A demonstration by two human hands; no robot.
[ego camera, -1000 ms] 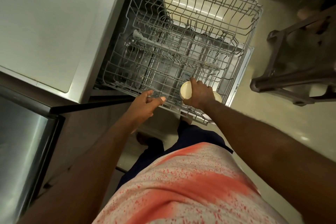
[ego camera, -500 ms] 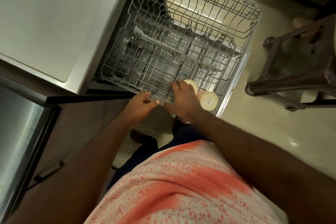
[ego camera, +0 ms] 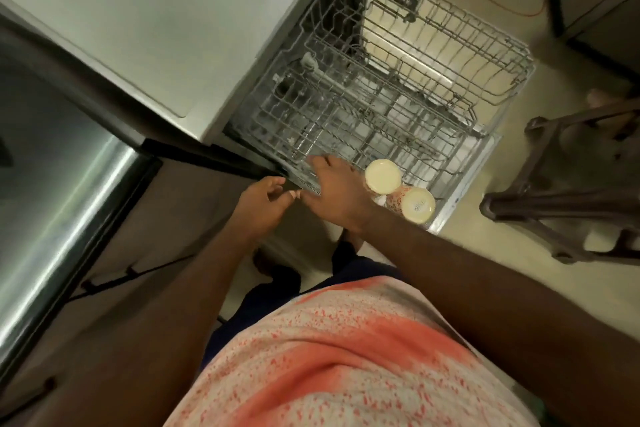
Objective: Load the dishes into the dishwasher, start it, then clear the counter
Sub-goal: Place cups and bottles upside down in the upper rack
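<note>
Hardly begun, seemingly: two cups point(ego camera: 382, 175) upside down in the lower rack point(ego camera: 346, 121), right of frame centre; right grip point(ego camera: 332, 194) on its front rim, left grip point(ego camera: 263, 205) curled beside, clamped or not impossible to tell; starting and counter point(ego camera: 104, 11) not yet done.

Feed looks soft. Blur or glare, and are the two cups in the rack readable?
Head view: motion blur smears the lower rack, left hand and right hand; the plain cup and patterned cup read clearly, bases up, at its near corner; glare streaks only the steel panel at left.
</note>
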